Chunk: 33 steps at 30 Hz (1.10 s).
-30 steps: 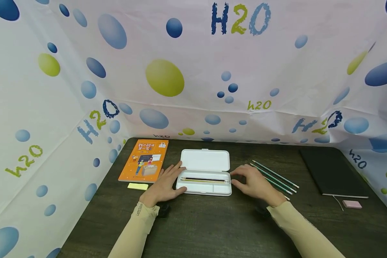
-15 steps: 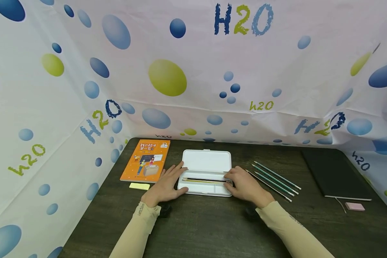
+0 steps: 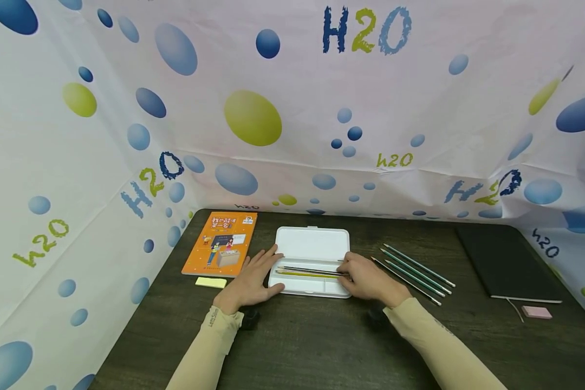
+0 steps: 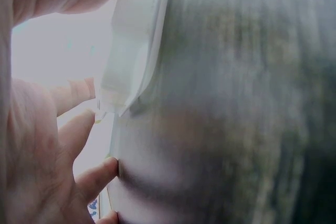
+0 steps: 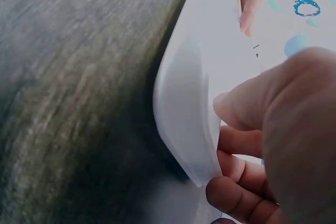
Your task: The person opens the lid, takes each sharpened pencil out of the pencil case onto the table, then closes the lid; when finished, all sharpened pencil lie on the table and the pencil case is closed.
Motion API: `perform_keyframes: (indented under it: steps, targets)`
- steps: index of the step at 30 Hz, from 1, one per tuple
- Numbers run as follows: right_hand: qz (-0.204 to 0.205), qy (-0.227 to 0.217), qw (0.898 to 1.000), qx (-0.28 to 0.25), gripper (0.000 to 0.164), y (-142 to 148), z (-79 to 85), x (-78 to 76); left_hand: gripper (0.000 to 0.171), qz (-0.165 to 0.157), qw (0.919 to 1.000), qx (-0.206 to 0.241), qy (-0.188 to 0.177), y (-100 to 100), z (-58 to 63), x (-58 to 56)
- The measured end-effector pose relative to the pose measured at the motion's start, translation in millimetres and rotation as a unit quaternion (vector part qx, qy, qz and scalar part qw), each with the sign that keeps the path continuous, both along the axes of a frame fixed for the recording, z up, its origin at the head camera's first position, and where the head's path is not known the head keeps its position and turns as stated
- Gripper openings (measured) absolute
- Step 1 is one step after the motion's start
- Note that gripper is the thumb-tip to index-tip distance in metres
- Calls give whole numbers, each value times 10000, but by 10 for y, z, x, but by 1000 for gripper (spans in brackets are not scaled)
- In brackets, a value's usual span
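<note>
While the white pencil case (image 3: 302, 286) lies open on the table (image 3: 312, 346), lid (image 3: 313, 242) tipped back, its long compartment holds at least 2 pencils (image 3: 302, 274), w/ 4 loose pencils (image 3: 419, 265) lying to the R. L hand (image 3: 251, 279) rests at the case's L end, fingers spread, thumb by the front corner; R hand (image 3: 368, 276) bends over the R end, thumb & fingers pinching the cased pencils near their R ends. R wrist cam adds the outer fingers (image 5: 231, 195) curled at the case's end wall; only the head cam shows the pencils.
</note>
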State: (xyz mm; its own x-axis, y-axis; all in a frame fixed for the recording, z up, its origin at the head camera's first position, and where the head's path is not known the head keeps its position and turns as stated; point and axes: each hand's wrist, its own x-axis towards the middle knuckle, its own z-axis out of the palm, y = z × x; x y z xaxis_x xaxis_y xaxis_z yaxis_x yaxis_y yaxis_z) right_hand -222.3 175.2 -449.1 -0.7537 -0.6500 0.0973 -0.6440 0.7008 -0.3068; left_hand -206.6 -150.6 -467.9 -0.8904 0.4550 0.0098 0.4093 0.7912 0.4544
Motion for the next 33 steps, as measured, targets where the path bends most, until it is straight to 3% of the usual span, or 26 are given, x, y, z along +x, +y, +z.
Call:
perform_keyframes:
  steps: [6,18,28,33]
  targets:
    - [-193,-365,9988,-274,14,17,2,2,77,-36,10000,2,-10,-3,-9,1]
    - [-121,-517,9943,-920,5,58,-21,-10,77,-66,10000,18,-24,3,-6,-3]
    - [-613,-163,9832,-1709,8,119,-74,-2,77,-5,10000,-9,13,2,-24,-20]
    - [-955,-427,9762,-1900,7,148,-71,30,78,-12,10000,-46,-30,1,-4,-7]
